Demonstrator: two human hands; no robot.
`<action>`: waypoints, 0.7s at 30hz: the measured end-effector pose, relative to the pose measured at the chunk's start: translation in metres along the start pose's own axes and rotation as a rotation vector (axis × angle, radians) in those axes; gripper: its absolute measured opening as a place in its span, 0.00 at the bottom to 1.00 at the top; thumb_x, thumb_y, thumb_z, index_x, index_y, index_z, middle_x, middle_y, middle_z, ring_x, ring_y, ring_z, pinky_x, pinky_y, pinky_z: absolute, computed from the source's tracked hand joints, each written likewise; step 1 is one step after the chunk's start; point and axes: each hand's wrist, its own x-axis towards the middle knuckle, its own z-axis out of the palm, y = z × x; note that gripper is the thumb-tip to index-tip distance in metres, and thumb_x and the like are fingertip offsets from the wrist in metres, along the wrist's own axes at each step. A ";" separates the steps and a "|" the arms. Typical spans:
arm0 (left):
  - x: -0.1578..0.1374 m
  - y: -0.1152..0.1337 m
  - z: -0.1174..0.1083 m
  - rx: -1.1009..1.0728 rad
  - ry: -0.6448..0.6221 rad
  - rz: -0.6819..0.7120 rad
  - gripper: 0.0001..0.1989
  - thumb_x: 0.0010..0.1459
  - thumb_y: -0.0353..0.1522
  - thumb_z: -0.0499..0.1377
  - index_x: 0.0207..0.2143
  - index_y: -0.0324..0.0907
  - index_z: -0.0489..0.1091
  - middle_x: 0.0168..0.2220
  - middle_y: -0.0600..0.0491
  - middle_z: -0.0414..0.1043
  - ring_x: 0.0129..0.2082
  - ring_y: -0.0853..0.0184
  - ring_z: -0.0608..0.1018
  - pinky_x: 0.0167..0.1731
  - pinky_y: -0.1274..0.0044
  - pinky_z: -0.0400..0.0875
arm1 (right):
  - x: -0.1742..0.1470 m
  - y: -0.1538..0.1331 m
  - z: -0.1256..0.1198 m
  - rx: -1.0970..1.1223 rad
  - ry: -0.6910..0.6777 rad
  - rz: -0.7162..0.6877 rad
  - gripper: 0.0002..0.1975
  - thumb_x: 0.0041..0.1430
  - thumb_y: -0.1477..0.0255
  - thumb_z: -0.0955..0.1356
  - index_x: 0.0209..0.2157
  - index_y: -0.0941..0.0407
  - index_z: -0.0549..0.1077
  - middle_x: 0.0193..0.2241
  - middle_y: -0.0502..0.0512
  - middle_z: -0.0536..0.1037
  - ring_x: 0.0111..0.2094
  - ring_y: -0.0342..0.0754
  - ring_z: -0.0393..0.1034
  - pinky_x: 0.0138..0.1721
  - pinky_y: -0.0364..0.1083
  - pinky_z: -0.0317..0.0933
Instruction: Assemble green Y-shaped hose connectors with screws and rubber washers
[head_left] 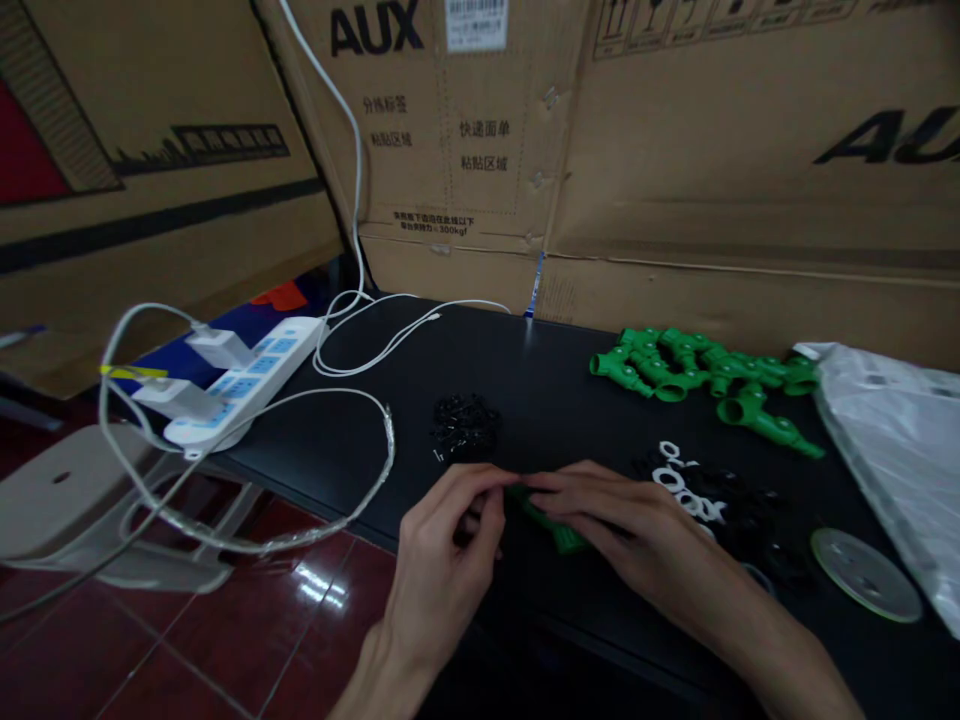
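My right hand (626, 510) is closed over a green plastic pipe fitting (568, 538), and its fingers cover most of that part. My left hand (454, 545) is pinched, with thumb and forefinger at the fitting's left end. Whatever lies between those fingertips is hidden. Both hands' fingertips meet just above the black table (517, 375). Beyond my left hand sits a pile of small black parts (465, 422). White plastic rings (667, 480) and black parts (757, 515) lie to the right of my right hand.
Several green fittings (679, 380) lie at the back right, beside a white plastic bag (892, 430). A clear round disc (866, 573) is near the right edge. On the left are a power strip (259, 385) and looping white cables (386, 350). Cardboard boxes (675, 200) wall off the back.
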 end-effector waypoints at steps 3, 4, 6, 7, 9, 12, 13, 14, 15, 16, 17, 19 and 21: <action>-0.014 -0.005 -0.018 0.204 0.054 0.028 0.08 0.68 0.29 0.58 0.44 0.46 0.76 0.37 0.55 0.75 0.30 0.71 0.77 0.31 0.80 0.74 | 0.000 0.000 0.000 -0.028 0.011 -0.005 0.12 0.66 0.81 0.68 0.45 0.54 0.81 0.47 0.55 0.84 0.48 0.47 0.81 0.49 0.45 0.78; -0.017 -0.008 -0.025 0.272 0.067 0.021 0.07 0.68 0.31 0.58 0.45 0.47 0.76 0.38 0.55 0.75 0.32 0.70 0.78 0.32 0.79 0.75 | 0.000 0.001 0.001 -0.041 0.013 -0.001 0.12 0.66 0.80 0.68 0.45 0.53 0.81 0.47 0.54 0.84 0.48 0.48 0.81 0.49 0.46 0.78; -0.018 -0.014 -0.039 0.398 0.088 -0.004 0.07 0.67 0.34 0.60 0.46 0.47 0.75 0.39 0.54 0.75 0.34 0.67 0.77 0.35 0.75 0.75 | 0.000 0.001 0.003 -0.047 0.026 -0.001 0.12 0.66 0.79 0.69 0.47 0.53 0.81 0.46 0.54 0.85 0.47 0.49 0.81 0.49 0.47 0.78; -0.017 -0.017 -0.044 0.451 0.094 -0.018 0.08 0.67 0.36 0.60 0.47 0.47 0.75 0.40 0.53 0.75 0.34 0.66 0.77 0.36 0.73 0.75 | 0.000 0.002 0.004 -0.038 0.033 0.002 0.13 0.66 0.80 0.69 0.47 0.52 0.80 0.46 0.53 0.85 0.46 0.49 0.81 0.48 0.46 0.78; -0.011 -0.022 -0.052 0.523 0.090 -0.040 0.11 0.67 0.38 0.61 0.49 0.48 0.75 0.40 0.53 0.74 0.33 0.65 0.76 0.36 0.72 0.76 | 0.000 0.002 0.007 -0.012 0.042 0.007 0.14 0.66 0.80 0.69 0.48 0.51 0.80 0.45 0.52 0.85 0.46 0.48 0.81 0.47 0.45 0.78; -0.001 -0.026 -0.057 0.550 0.052 -0.061 0.13 0.67 0.37 0.59 0.53 0.49 0.75 0.43 0.53 0.74 0.33 0.65 0.77 0.36 0.72 0.77 | 0.000 0.002 0.011 0.003 0.048 0.009 0.15 0.65 0.79 0.71 0.50 0.50 0.80 0.46 0.52 0.84 0.47 0.47 0.80 0.48 0.44 0.77; 0.002 -0.026 -0.057 0.551 0.036 -0.067 0.14 0.68 0.37 0.59 0.53 0.48 0.75 0.44 0.52 0.74 0.34 0.65 0.78 0.37 0.72 0.77 | -0.001 0.001 0.012 0.001 0.053 0.011 0.16 0.64 0.78 0.72 0.51 0.49 0.79 0.47 0.52 0.84 0.47 0.47 0.80 0.48 0.45 0.76; 0.005 -0.026 -0.058 0.551 0.022 -0.073 0.14 0.68 0.37 0.58 0.54 0.48 0.74 0.44 0.52 0.74 0.35 0.65 0.79 0.38 0.72 0.78 | -0.001 0.000 0.011 -0.004 0.061 0.014 0.16 0.64 0.77 0.73 0.52 0.49 0.79 0.48 0.52 0.83 0.48 0.47 0.79 0.49 0.45 0.76; 0.008 -0.026 -0.058 0.550 0.007 -0.076 0.14 0.69 0.37 0.57 0.54 0.48 0.75 0.44 0.52 0.75 0.36 0.64 0.80 0.39 0.72 0.78 | -0.001 -0.001 0.011 -0.009 0.067 0.024 0.17 0.64 0.76 0.73 0.53 0.48 0.78 0.49 0.51 0.83 0.49 0.47 0.79 0.49 0.46 0.76; 0.010 -0.026 -0.058 0.544 -0.006 -0.074 0.14 0.69 0.37 0.56 0.53 0.47 0.75 0.45 0.52 0.75 0.37 0.64 0.81 0.40 0.72 0.78 | -0.002 -0.002 0.010 -0.014 0.075 0.032 0.17 0.64 0.76 0.73 0.53 0.48 0.78 0.49 0.51 0.82 0.49 0.46 0.78 0.50 0.46 0.75; 0.013 -0.027 -0.058 0.535 -0.016 -0.069 0.13 0.70 0.37 0.56 0.52 0.47 0.76 0.45 0.51 0.75 0.39 0.63 0.81 0.42 0.71 0.77 | -0.002 -0.004 0.008 -0.016 0.085 0.039 0.17 0.64 0.77 0.72 0.53 0.48 0.78 0.50 0.51 0.82 0.50 0.46 0.78 0.50 0.45 0.75; 0.018 -0.029 -0.059 0.512 -0.026 -0.057 0.12 0.70 0.37 0.55 0.49 0.46 0.77 0.45 0.51 0.75 0.42 0.62 0.82 0.44 0.71 0.76 | -0.002 -0.007 0.005 -0.010 0.104 0.047 0.15 0.65 0.77 0.72 0.52 0.49 0.79 0.49 0.51 0.82 0.50 0.45 0.78 0.50 0.45 0.75; 0.021 -0.031 -0.059 0.489 -0.024 -0.044 0.11 0.69 0.37 0.56 0.46 0.46 0.78 0.44 0.51 0.76 0.43 0.62 0.82 0.44 0.71 0.76 | 0.000 -0.009 0.004 -0.008 0.121 0.057 0.13 0.66 0.77 0.71 0.50 0.51 0.80 0.48 0.53 0.83 0.49 0.46 0.78 0.48 0.44 0.75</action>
